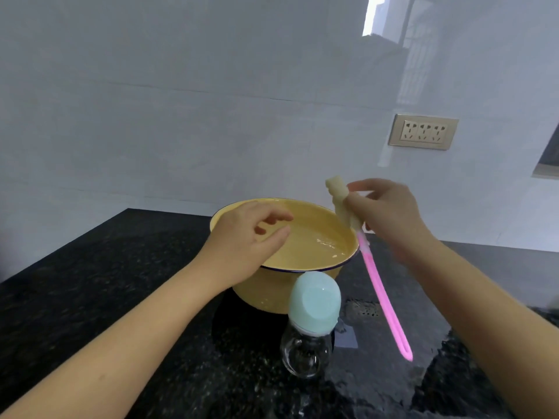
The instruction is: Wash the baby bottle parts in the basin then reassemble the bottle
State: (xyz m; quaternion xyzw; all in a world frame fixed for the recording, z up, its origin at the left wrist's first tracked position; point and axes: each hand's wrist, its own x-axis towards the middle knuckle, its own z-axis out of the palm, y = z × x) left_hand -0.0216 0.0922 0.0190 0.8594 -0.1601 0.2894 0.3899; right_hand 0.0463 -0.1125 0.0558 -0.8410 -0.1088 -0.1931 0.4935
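Note:
A clear baby bottle (pixel 302 355) with a pale blue cap (pixel 314 303) stands assembled on the black counter, just in front of a yellow basin (pixel 305 225) holding water. My right hand (pixel 387 216) grips a bottle brush (pixel 378 285) at the base of its whitish sponge head (pixel 340 198); the sponge points up and the pink loop handle hangs down to the right of the bottle. My left hand (pixel 245 240) hovers over the basin's left rim with fingers loosely curled and apart, holding nothing.
The black speckled counter (pixel 121 297) looks wet around the bottle. A white tiled wall rises behind the basin, with a beige wall socket (pixel 423 132) at the upper right. The counter's back edge meets the wall just behind the basin.

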